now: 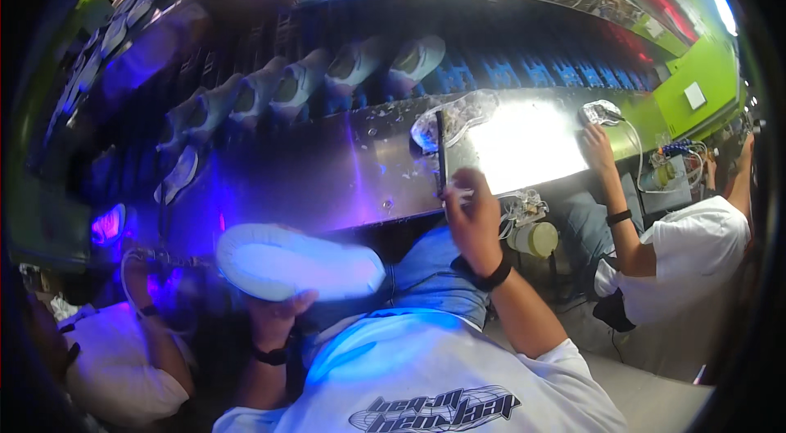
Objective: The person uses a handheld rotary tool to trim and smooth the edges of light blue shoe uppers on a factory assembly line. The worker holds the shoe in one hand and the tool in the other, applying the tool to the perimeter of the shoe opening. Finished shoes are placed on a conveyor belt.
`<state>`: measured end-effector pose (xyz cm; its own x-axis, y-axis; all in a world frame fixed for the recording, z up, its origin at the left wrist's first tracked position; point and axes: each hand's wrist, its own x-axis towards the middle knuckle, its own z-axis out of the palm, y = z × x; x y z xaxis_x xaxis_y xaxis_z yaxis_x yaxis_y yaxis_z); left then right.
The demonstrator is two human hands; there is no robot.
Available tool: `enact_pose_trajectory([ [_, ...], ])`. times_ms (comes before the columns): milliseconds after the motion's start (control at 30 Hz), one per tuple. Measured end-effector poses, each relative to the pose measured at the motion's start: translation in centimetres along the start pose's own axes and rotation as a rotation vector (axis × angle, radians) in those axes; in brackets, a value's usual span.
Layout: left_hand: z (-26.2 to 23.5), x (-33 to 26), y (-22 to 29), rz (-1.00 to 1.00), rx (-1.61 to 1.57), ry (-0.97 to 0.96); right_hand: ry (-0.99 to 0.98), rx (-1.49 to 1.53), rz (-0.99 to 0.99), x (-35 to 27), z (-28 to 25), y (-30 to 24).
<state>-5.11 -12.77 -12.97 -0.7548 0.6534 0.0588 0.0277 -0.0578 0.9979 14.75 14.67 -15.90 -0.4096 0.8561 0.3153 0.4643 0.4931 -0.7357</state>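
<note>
A dim workshop line runs across the view, lit violet at the left, with one long steel ledge (pixel 319 171) in the middle and a green panel (pixel 708 81) beyond its right end. Behind the ledge stretches one dark conveyor (pixel 532 73), on which at least five pale shoes (pixel 417 60) stand in a row; farther left, blur hides the exact count. One bright white light panel (pixel 532 142) glows on the ledge's right half.

In front of the ledge, left of its middle, is one pale sole (pixel 299 265), broad face up. The left hand (pixel 282 310) grips it from beneath, the thumb bent up against its near edge. The right hand (pixel 473 216) is at the ledge's near edge, fingers curled; a pale bit shows at the fingertips, but whether they pinch it I cannot tell. One thin dark bar (pixel 441 142) reaches from the ledge toward those fingertips. Two black wristbands (pixel 491 273) show, one per wrist.

Two more soles (pixel 454 118) lie on the ledge: one left of the light panel, one to its right, by a co-worker's hand (pixel 600 146). Another narrow sole (pixel 178 175) leans near the ledge's left end. One pale yellow canister (pixel 536 239) sits just below the ledge's near edge. Two co-workers in white (pixel 684 249) flank the wearer before the ledge, one each side.
</note>
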Motion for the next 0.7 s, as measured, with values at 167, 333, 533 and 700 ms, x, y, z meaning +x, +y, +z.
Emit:
enact_pose_trajectory([
  [167, 0.3, 3.5, 1.8, 0.321, 0.434, 0.078, -0.12, -0.037, 0.205, 2.6, 3.2, 3.4],
  [333, 0.4, 7.3, 2.0, 0.425, 0.513, 0.06, -0.243, 0.086, 0.329, 4.6, 4.6, 4.2],
  [533, 0.1, 9.2, 0.0, 0.329, 0.513, 0.062, -0.162, 0.748, 0.597, 4.1, 2.9, 3.0],
  [700, -0.3, 8.7, -2.3, 0.316, 0.444, 0.037, -0.119, 0.773, 0.513, 3.1, -0.1, -1.4],
])
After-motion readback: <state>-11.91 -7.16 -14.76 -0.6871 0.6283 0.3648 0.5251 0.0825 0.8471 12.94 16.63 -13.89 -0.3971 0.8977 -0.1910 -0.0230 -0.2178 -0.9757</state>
